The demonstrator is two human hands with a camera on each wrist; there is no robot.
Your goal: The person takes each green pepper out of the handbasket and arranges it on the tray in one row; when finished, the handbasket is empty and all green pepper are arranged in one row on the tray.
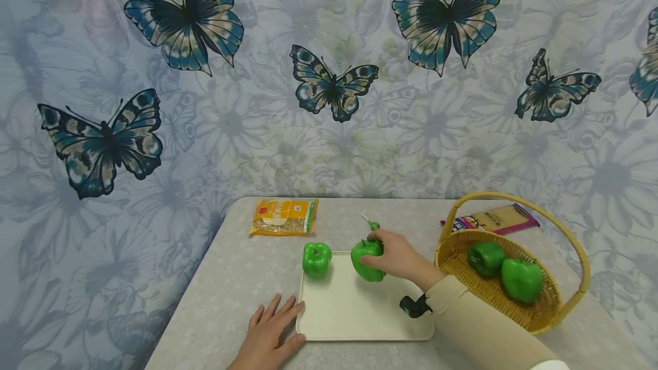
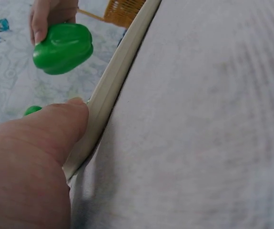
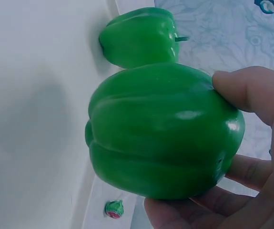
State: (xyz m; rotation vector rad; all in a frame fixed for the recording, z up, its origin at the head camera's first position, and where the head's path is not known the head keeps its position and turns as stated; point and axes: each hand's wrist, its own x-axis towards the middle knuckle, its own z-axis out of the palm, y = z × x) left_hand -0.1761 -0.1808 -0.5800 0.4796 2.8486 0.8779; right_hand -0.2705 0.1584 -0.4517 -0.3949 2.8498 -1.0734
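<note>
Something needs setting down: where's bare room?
Bare: the tray's near half, right of the left hand; tabletop between that hand and the yellow packet. Crowded: the tray's far side, with one pepper on it, another in the right hand.

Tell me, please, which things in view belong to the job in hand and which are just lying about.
Likely in the job:
held pepper
right hand
tray
tray pepper
basket
two basket peppers

Likely just lying about:
orange packet
purple-edged packet
small green item
</note>
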